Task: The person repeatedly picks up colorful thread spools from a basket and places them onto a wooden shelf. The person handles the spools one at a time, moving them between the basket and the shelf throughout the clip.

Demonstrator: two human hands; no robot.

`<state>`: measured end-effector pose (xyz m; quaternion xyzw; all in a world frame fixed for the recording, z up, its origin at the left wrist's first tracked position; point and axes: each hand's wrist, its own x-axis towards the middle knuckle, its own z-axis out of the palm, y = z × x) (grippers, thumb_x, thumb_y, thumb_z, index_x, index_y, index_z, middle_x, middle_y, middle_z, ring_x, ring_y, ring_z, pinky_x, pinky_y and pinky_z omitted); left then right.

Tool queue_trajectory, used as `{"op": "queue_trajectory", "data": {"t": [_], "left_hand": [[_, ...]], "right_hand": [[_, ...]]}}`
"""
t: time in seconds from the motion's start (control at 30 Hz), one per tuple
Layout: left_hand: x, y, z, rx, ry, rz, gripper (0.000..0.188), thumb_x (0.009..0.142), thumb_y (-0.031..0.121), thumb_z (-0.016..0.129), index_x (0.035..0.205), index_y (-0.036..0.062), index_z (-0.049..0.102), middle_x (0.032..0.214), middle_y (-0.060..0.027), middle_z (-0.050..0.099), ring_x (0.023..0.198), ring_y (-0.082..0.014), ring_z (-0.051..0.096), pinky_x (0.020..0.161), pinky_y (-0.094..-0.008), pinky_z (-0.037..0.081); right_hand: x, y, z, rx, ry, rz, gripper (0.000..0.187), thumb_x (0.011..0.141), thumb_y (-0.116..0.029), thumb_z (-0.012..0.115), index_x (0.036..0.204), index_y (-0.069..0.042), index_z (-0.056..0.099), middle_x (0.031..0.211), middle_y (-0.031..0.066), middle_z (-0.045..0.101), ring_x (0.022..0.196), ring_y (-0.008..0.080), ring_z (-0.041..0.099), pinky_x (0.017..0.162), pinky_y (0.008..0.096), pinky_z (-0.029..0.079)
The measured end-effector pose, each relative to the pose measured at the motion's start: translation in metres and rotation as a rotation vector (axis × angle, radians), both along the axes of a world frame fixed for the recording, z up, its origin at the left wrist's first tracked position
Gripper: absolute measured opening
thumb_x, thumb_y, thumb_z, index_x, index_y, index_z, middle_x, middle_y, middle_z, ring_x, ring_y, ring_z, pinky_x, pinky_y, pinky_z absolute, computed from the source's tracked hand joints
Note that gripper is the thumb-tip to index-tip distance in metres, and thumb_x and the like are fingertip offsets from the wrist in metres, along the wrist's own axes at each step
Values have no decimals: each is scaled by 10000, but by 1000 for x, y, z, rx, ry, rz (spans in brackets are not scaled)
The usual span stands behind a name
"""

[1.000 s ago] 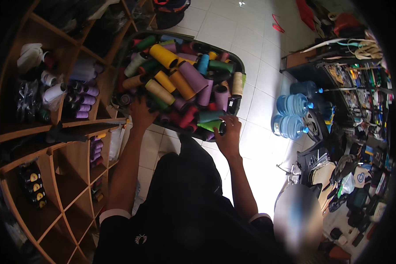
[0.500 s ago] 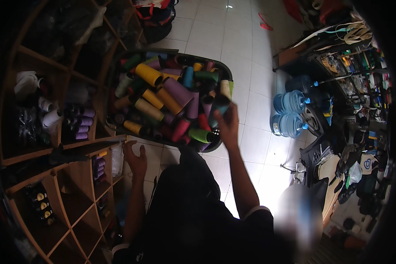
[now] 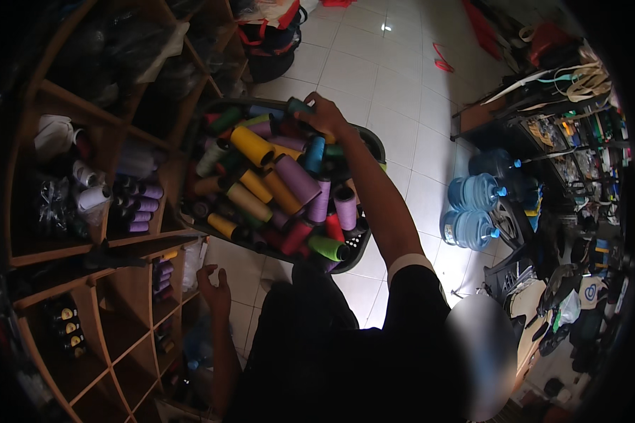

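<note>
A black plastic basket [image 3: 360, 248] heaped with thread cones sits in front of me, against the wooden shelves. A yellow cone [image 3: 252, 145] and a purple cone [image 3: 297, 179] lie on top of the pile. My right hand [image 3: 326, 114] reaches across to the basket's far rim, its fingers closed on a dark teal cone [image 3: 298, 106]. My left hand [image 3: 215, 287] hangs below the basket's near edge beside the shelf, fingers spread and holding nothing.
Wooden shelf compartments [image 3: 120, 243] on the left hold purple and white cones [image 3: 140, 206]. Blue water bottles [image 3: 473, 210] stand on the white tiled floor at right, next to cluttered racks. A dark bag [image 3: 268, 44] lies on the floor beyond the basket.
My left hand let go of the basket's near rim and dropped beside the shelf. My right hand moved from the near rim across the cones to the far side.
</note>
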<state>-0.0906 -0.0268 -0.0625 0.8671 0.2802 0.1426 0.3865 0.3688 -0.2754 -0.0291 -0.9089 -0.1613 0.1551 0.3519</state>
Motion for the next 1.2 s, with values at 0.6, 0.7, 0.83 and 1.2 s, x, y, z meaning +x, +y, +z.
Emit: {"op": "queue_trajectory", "data": {"t": [0.6, 0.7, 0.83, 1.2], "left_hand": [[16, -7, 18, -27, 96, 18, 146, 876, 48, 658, 1010, 36, 603, 998, -103, 604, 943, -261, 591, 830, -394, 454], [42, -19, 28, -7, 71, -118, 162, 877, 53, 658, 1028, 44, 598, 1013, -100, 601, 965, -266, 594, 834, -386, 455], [81, -52, 48, 52, 14, -414, 173, 850, 35, 669, 1010, 44, 604, 1004, -123, 600, 989, -316, 581, 881, -424, 456], [162, -164, 66, 187, -187, -953, 182, 844, 124, 674, 988, 38, 603, 923, -131, 591, 892, -334, 569, 775, -460, 442]], "right_hand": [[-96, -78, 51, 542, -197, -401, 280, 904, -243, 686, 1061, -15, 649, 1032, 162, 652, 865, 324, 666, 770, 378, 535], [-180, -115, 52, 262, -239, -445, 189, 919, -153, 660, 1025, 1, 627, 907, 93, 656, 778, 180, 648, 726, 298, 516], [-279, -141, 4, 126, -8, -412, 295, 853, -71, 711, 1120, -15, 600, 1079, 138, 629, 923, 242, 644, 793, 338, 531], [-259, -99, -6, 153, -387, -256, 404, 781, -85, 743, 1154, -56, 589, 1279, 192, 519, 1150, 398, 546, 948, 474, 489]]}}
